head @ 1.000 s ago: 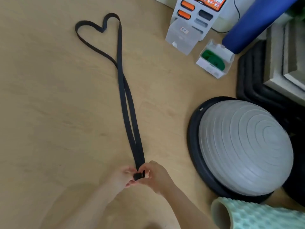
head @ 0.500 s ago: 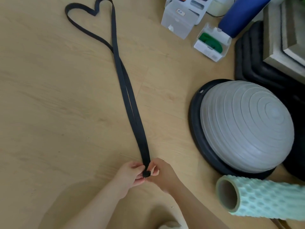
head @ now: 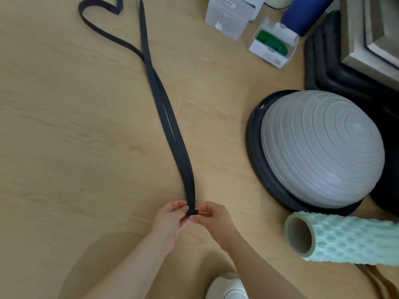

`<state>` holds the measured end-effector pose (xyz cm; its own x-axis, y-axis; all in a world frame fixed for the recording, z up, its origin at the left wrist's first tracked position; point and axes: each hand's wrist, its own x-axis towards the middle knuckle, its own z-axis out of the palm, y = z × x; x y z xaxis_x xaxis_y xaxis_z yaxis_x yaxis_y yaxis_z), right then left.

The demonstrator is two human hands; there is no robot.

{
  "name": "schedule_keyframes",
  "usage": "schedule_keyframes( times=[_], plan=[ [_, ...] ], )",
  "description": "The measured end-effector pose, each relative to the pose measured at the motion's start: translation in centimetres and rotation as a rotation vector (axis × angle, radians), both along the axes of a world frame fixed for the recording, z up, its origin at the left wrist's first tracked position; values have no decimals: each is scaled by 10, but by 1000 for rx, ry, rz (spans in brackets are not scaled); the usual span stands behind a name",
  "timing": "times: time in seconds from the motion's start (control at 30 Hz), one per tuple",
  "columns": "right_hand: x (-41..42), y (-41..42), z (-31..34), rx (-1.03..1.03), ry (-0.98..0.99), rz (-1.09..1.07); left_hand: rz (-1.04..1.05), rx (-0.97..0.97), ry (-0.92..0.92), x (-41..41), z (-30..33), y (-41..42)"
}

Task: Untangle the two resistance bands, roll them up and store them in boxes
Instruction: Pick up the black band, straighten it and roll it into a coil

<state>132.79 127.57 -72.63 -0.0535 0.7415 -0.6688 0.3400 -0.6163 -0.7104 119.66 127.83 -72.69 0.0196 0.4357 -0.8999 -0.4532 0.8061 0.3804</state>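
No legible text

The small white sticker (head: 230, 3) on the clear plastic box (head: 228, 18) at one o'clock carries marks too blurred to read.

Left forearm: bare, enters from the lower edge, angled up and to the right.
Left hand (head: 170, 221): knuckles up, fingers curled inward, thumb and fingertips pinching the near end of the black band (head: 164, 108).
Right forearm: bare, enters from the lower right, angled up and to the left.
Right hand (head: 216, 221): back of hand up, fingers curled, thumb and forefinger pinching the same small rolled end of the band.
Relation: fingertips of both hands meet at the roll; wrists apart, forearms converging in a V.
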Motion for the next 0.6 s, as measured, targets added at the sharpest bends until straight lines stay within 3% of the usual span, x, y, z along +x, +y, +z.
schedule_keyframes(
  times=[0.43,0.6],
  plan=[
    [-15,12,3,-160,-18,-31,-181,48,95,-21,1,3],
    [-24,14,7,-250,212,-176,-115,30,76,-24,4,10]
  ],
)
